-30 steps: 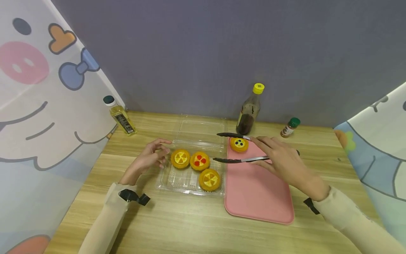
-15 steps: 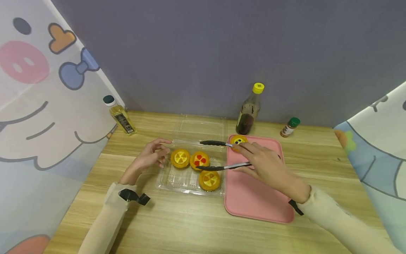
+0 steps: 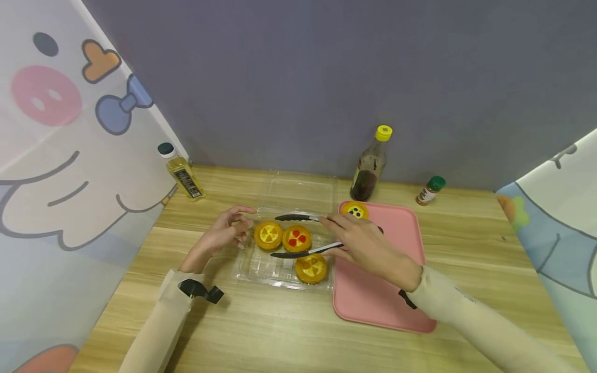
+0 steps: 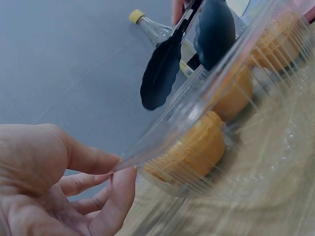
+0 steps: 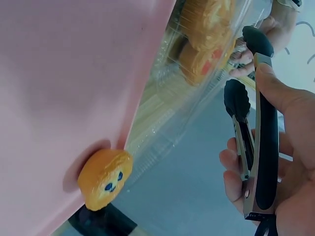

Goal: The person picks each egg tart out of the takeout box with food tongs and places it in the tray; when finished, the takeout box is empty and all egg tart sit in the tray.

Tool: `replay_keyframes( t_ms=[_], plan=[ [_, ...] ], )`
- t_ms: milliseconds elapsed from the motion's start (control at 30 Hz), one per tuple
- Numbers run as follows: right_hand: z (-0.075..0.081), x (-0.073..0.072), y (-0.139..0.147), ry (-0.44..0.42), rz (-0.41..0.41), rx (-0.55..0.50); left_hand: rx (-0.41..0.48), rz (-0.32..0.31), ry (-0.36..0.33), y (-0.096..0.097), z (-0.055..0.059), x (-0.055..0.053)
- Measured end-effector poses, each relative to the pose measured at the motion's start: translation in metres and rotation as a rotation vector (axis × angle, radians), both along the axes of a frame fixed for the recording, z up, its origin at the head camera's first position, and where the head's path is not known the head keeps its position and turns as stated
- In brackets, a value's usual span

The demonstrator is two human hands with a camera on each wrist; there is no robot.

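My right hand (image 3: 361, 241) grips black-tipped metal tongs (image 5: 266, 142), their two arms spread apart with nothing between the tips. The tips hover over the clear plastic container (image 3: 261, 277), about the tart with red toppings (image 3: 297, 239). Beside it in the container sit a tart with orange wedges (image 3: 268, 234) and another wedge-topped tart (image 3: 311, 268). Thumb and forefinger of my left hand (image 4: 74, 182) pinch the container's rim at its left side. A tart with dark blue dots (image 5: 106, 178) rests at the far left corner of the pink tray (image 3: 382, 305).
The container's clear lid (image 3: 300, 189) lies folded back behind it. Along the wall stand a dark sauce bottle with yellow cap (image 3: 368, 168), a small green-capped jar (image 3: 430, 190) and, at left, an oil bottle (image 3: 184, 173).
My right hand has moved left with the tongs, from above the pink tray to over the tarts in the container. My left hand stays at the container's rim. The head view has shifted slightly.
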State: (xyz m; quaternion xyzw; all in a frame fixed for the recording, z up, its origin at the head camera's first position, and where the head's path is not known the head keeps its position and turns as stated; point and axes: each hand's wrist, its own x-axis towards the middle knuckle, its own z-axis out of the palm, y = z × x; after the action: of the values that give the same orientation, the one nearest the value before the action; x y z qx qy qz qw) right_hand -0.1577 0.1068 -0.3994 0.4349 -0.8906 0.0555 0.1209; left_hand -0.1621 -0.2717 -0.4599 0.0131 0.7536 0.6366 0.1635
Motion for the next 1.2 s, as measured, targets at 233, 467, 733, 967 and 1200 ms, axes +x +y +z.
replay_keyframes(
  t_ms=[233, 467, 733, 967, 1200],
  plan=[
    [-0.009, -0.006, -0.016, 0.014, 0.033, 0.009, -0.003, 0.001, 0.017, 0.000, -0.002, 0.000],
    [-0.016, -0.008, -0.029, 0.067, 0.065, 0.011, -0.006, 0.012, -0.007, 0.003, -0.001, 0.001],
    [-0.021, -0.010, -0.038, 0.149, 0.079, 0.026, -0.001, 0.010, 0.000, 0.002, 0.000, 0.000],
    [-0.023, -0.010, -0.039, 0.153, 0.064, 0.045, -0.005, 0.010, -0.012, 0.003, -0.001, 0.001],
    [-0.023, -0.006, -0.036, 0.125, 0.082, 0.036, -0.009, 0.010, -0.013, 0.002, 0.001, 0.000]
  ],
)
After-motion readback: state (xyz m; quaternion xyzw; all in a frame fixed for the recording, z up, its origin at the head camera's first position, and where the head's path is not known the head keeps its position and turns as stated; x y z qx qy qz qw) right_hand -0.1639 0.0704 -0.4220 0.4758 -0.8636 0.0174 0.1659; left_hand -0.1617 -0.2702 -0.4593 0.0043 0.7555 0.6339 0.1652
